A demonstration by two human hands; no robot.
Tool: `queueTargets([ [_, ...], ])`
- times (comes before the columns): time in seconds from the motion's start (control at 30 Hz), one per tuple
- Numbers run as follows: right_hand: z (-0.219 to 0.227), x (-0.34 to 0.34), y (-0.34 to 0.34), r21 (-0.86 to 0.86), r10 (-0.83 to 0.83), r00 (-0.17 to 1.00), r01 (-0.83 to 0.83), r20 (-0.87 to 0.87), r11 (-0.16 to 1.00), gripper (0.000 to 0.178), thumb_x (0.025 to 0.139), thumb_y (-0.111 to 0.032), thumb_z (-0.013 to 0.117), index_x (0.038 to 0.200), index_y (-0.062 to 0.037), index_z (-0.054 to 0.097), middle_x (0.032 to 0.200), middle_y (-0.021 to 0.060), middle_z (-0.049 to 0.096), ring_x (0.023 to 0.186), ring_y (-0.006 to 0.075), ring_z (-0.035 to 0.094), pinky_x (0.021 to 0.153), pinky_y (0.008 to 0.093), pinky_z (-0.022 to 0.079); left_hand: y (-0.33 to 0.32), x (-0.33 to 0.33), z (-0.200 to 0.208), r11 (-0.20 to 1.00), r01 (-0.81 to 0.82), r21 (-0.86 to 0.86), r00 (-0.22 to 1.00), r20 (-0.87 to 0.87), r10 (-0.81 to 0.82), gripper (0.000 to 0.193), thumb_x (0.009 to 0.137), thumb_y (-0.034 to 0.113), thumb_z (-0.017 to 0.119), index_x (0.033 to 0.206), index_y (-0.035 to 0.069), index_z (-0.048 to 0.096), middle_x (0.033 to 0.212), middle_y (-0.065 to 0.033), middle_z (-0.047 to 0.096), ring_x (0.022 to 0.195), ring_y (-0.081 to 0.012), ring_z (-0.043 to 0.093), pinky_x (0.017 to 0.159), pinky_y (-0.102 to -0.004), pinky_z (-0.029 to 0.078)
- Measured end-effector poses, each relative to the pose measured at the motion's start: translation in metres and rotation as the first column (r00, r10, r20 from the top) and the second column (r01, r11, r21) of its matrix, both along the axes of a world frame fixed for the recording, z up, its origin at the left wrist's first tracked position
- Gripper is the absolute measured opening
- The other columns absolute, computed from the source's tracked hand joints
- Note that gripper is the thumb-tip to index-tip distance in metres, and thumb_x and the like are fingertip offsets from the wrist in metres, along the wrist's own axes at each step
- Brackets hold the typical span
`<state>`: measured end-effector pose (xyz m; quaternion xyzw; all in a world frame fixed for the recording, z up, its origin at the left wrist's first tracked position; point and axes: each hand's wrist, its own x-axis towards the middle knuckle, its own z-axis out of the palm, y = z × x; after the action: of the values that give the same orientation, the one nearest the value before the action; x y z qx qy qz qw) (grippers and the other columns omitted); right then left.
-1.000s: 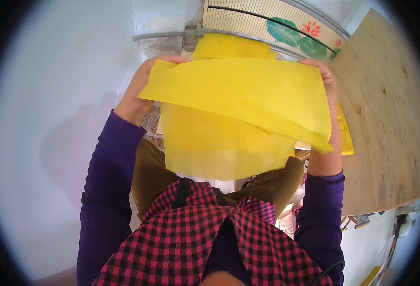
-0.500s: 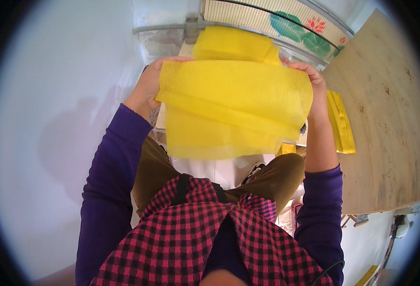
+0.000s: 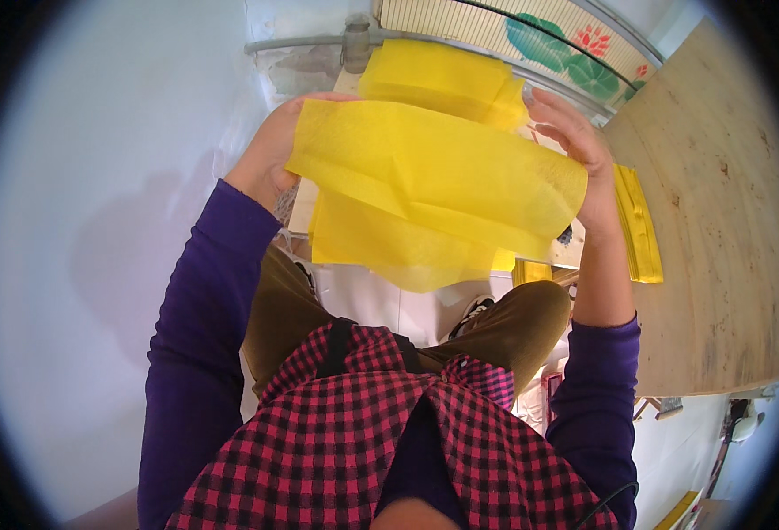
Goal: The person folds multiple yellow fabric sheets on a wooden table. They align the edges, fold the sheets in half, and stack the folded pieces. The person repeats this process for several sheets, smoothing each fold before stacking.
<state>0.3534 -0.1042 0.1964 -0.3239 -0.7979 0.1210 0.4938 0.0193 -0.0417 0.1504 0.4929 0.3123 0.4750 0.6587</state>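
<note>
A thin yellow fabric sheet [image 3: 434, 168], slightly see-through and folded across, hangs in the air above my lap. My left hand [image 3: 275, 148] is closed on its left end, with most of the fingers hidden behind the cloth. At the right end, my right hand [image 3: 577, 140] has its fingers apart and slightly bent; the sheet's edge lies against the hand near the wrist, not pinched by the fingertips. Just beyond the sheet, a pile of folded yellow fabric [image 3: 438, 75] rests on a small wooden table [image 3: 304, 210], partly covered from view.
To the right stands a large wooden board [image 3: 707, 221] with a bundle of folded yellow fabric [image 3: 639, 225] by its near-left edge. A glass jar [image 3: 355, 44] is at the back. A slatted panel painted with lotus [image 3: 495, 31] runs behind. A white wall [image 3: 98, 221] is close on the left.
My right hand has let go of the sheet's upper right corner and spread its fingers. The sheet's right side has sagged and wrinkled, while the left hand keeps its hold.
</note>
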Motion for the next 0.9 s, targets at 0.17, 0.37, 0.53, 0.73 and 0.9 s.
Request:
queueTargets([
  [0.17, -0.001, 0.005, -0.015, 0.011, 0.18, 0.975, -0.184, 0.133, 0.983, 0.027, 0.078, -0.008, 0.069, 0.105, -0.0029, 0.068, 0.115, 0.0107, 0.064, 0.097, 0.0195, 0.062, 0.088, 0.0328, 0.048, 0.008, 0.003, -0.006, 0.999, 0.027, -0.023, 0.996, -0.079, -0.029, 0.025, 0.094, 0.015, 0.054, 0.113, 0.001, 0.06, 0.102, -0.0083, 0.067, 0.088, -0.016, 0.066, 0.075, -0.0282, 0.055],
  [0.37, -0.044, 0.034, 0.002, -0.412, -0.01, 0.734, -0.369, -0.679, 0.833, 0.03, 0.087, -0.011, 0.062, 0.113, 0.002, 0.061, 0.113, 0.0099, 0.065, 0.094, 0.0173, 0.063, 0.079, 0.0292, 0.052, 0.011, 0.011, -0.034, 0.955, 0.141, -0.262, 0.99, 0.062, -0.129, 0.029, 0.096, 0.025, 0.053, 0.115, 0.004, 0.059, 0.106, -0.0091, 0.066, 0.088, -0.0177, 0.067, 0.074, -0.0318, 0.056],
  [0.53, -0.092, 0.048, 0.022, -0.599, -0.455, 0.683, 0.031, -0.572, 0.8, 0.034, 0.09, -0.018, 0.06, 0.118, 0.002, 0.059, 0.111, 0.0103, 0.065, 0.094, 0.0174, 0.063, 0.078, 0.0291, 0.051, -0.007, 0.007, -0.065, 0.884, 0.261, -0.387, 0.957, -0.017, -0.29, 0.035, 0.097, 0.03, 0.053, 0.12, 0.004, 0.055, 0.109, -0.0074, 0.065, 0.089, -0.0167, 0.067, 0.075, -0.0319, 0.056],
  [0.73, -0.14, 0.067, 0.036, -0.556, -0.558, 0.824, 0.511, 0.1, 0.655, 0.036, 0.092, -0.025, 0.058, 0.116, 0.0016, 0.06, 0.107, 0.0091, 0.066, 0.092, 0.0171, 0.063, 0.075, 0.0286, 0.051, -0.023, 0.013, -0.103, 0.88, 0.322, -0.35, 0.924, -0.085, -0.372, 0.022, 0.092, 0.022, 0.06, 0.106, 0.004, 0.061, 0.099, -0.0077, 0.068, 0.084, -0.0143, 0.066, 0.069, -0.0295, 0.056],
  [0.9, -0.153, 0.063, 0.029, -0.734, -0.627, 0.52, 0.003, -0.579, 0.68, 0.029, 0.091, -0.021, 0.062, 0.111, -0.0001, 0.062, 0.1, 0.0079, 0.067, 0.084, 0.0158, 0.064, 0.07, 0.0268, 0.051, -0.009, 0.006, -0.102, 0.937, 0.138, -0.322, 0.947, -0.235, -0.22, 0.013, 0.09, 0.016, 0.061, 0.094, 0.004, 0.061, 0.089, -0.0072, 0.067, 0.075, -0.0145, 0.064, 0.065, -0.0298, 0.055],
])
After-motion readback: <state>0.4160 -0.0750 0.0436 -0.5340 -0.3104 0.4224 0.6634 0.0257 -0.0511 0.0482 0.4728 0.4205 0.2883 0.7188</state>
